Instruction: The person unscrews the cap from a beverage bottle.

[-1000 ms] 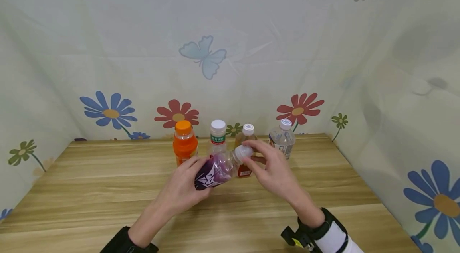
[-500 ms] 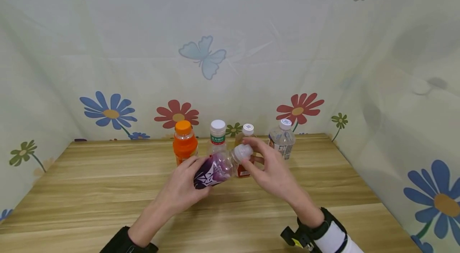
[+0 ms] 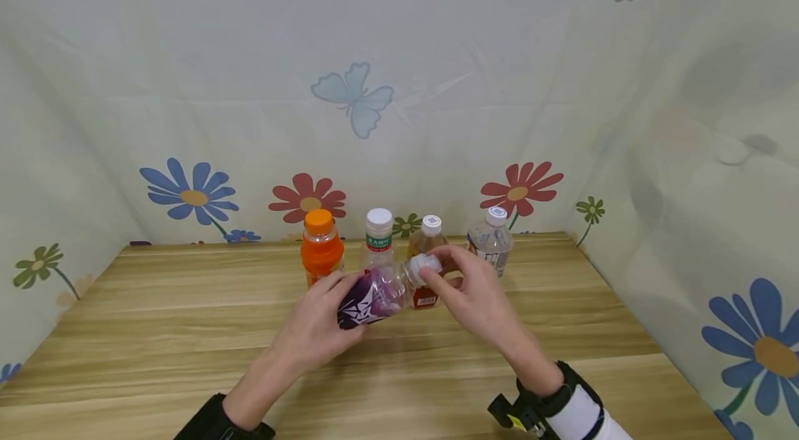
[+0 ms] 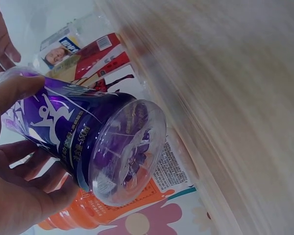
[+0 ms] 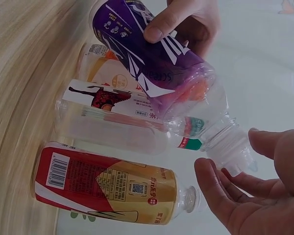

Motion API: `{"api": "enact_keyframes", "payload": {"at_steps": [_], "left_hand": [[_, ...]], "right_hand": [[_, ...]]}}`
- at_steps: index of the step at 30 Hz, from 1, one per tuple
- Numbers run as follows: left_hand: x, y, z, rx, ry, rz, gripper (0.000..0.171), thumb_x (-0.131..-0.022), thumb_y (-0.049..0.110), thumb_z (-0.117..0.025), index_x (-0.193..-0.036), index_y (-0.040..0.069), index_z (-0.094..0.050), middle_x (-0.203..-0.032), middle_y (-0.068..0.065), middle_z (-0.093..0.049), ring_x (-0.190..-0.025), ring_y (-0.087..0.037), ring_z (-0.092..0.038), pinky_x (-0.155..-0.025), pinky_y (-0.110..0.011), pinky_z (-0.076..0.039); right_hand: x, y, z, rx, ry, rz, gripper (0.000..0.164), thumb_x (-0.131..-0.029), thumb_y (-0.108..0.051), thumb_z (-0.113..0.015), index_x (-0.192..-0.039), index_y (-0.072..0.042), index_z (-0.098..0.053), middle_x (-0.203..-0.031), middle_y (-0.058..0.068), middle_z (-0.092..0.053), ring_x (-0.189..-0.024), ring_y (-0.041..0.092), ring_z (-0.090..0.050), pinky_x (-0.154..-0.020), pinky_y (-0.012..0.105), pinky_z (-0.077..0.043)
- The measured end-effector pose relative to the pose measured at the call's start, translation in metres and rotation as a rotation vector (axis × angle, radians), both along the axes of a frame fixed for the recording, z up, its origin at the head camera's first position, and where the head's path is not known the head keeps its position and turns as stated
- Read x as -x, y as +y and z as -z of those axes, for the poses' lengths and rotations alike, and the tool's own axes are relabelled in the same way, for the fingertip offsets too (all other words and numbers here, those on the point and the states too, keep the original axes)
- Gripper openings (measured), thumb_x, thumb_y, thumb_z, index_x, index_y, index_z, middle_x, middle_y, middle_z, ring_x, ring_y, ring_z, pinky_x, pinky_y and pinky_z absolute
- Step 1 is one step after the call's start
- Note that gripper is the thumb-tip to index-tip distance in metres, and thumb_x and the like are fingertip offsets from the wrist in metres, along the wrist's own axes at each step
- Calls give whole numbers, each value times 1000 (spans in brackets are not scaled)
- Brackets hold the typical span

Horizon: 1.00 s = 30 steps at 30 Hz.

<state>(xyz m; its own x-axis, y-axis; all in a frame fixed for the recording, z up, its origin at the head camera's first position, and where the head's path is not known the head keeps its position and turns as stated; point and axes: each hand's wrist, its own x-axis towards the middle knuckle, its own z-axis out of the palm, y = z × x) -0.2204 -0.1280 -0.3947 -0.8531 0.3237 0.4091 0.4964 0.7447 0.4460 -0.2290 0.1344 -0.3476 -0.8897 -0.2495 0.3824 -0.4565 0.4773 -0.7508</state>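
My left hand point(image 3: 317, 325) grips a purple-labelled drink bottle point(image 3: 370, 298) around its body. The bottle is tilted, with its white cap point(image 3: 426, 268) pointing up and right and its clear base point(image 4: 130, 152) facing the left wrist camera. At the cap, my right hand point(image 3: 477, 298) has its thumb and fingers around the sides, pinching it. In the right wrist view, the cap point(image 5: 232, 154) sits on the bottle neck between the right thumb and fingers. Left fingers point(image 4: 44, 181) wrap the label from below; part of them is hidden behind the bottle.
Behind the hands, a row of bottles stands upright on the wooden table point(image 3: 187, 329): an orange one point(image 3: 321, 252), a white-capped one with a green neck label point(image 3: 379, 239), a red and gold one point(image 5: 108, 183), and a clear one point(image 3: 491, 246). A flowered cloth point(image 3: 250, 114) hangs behind.
My right fingers have shifted around the cap, the index finger coming lower and closer over it. The left hand and the bottle stay almost in place.
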Motion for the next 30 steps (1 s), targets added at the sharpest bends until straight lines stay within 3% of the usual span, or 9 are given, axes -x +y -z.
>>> {"api": "enact_keyframes", "payload": {"at_steps": [15, 30], "left_hand": [[1, -1, 2, 13, 38, 1, 73, -72, 20, -93, -136, 2, -63, -128, -9, -64, -114, -28, -61, -97, -47, -54], [0, -2, 0, 6, 9, 6, 74, -72, 19, -93, -137, 4, -63, -130, -7, -63, -114, -26, -62, -97, -47, -54]], "right_hand": [[0, 1, -1, -35, 110, -110, 33, -97, -6, -72, -129, -3, -64, -121, 9, -66, -108, 24, -64, -81, 28, -59], [-1, 2, -3, -44, 102, -164, 37, -94, 3, -71, -130, -2, -61, -128, 11, -63, -116, 31, -63, -89, 34, -58]]}}
